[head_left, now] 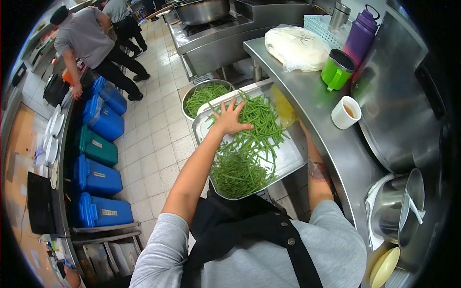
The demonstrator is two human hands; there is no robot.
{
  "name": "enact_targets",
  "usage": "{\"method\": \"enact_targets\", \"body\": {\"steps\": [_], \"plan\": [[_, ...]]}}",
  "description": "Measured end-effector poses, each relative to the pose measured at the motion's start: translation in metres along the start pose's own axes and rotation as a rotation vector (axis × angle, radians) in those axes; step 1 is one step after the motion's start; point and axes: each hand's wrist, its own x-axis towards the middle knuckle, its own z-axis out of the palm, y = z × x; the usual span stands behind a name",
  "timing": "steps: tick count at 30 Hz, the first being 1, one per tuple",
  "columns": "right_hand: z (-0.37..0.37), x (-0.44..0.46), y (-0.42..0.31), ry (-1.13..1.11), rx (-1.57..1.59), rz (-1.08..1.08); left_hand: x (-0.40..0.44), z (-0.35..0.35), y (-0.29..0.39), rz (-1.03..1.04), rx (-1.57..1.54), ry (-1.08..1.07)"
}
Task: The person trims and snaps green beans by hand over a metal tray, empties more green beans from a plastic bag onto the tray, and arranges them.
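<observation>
My left hand (230, 120) lies with fingers spread on a heap of long green beans (259, 120) in a wide metal tray (290, 156). Nearer my body, a darker pile of thin trimmed bean pieces (237, 175) fills the tray's front corner. A yellow, see-through item (283, 105), perhaps a bag, sits at the tray's right side. My right forearm (315, 163) reaches along that side beneath the counter edge; the fingers are hidden close to the yellow item. Beyond the tray's far left corner stands a round metal bowl (207, 95) with more green beans.
The steel counter (302, 89) on my right carries a white plastic bag, a green mug (338, 69), a purple bottle (360, 33) and a white cup (345, 113). Blue and green lidded bins (103, 185) line the left. Two people stand at the far left; a large pot (201, 12) sits on the stove.
</observation>
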Motion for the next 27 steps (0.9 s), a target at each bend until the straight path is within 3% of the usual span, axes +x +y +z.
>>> {"method": "enact_targets", "body": {"steps": [1, 6, 9, 12, 15, 18, 20, 22, 25, 27], "plan": [[0.001, 0.003, -0.004, 0.004, -0.005, -0.016, -0.002, 0.001, 0.004, -0.023, 0.011, -0.066], [0.004, 0.000, -0.007, 0.002, -0.070, -0.045, -0.016, 0.006, 0.003, -0.003, 0.015, 0.082], [0.017, 0.017, -0.025, 0.017, -0.112, -0.071, -0.029, 0.005, -0.009, 0.023, -0.026, 0.038], [0.033, 0.036, -0.039, 0.026, -0.176, -0.071, -0.039, 0.016, -0.024, 0.097, 0.010, 0.161], [0.033, 0.043, -0.051, 0.007, -0.212, -0.077, -0.042, 0.018, -0.026, 0.076, -0.016, 0.146], [0.007, 0.010, -0.066, 0.033, -0.092, -0.240, -0.053, 0.014, -0.011, 0.076, -0.142, 0.337], [-0.029, -0.042, -0.079, -0.005, 0.083, -0.413, -0.065, 0.011, -0.001, 0.099, -0.198, 0.458], [-0.057, -0.071, -0.087, -0.415, 0.077, -0.315, -0.083, 0.017, 0.003, 0.107, -0.289, 0.534], [-0.042, -0.101, -0.084, -0.315, -0.195, -0.401, -0.118, 0.023, 0.012, 0.080, -0.371, 0.504], [-0.033, -0.099, -0.087, -0.366, -0.250, -0.385, -0.141, 0.036, 0.021, 0.079, -0.333, 0.435]]}}
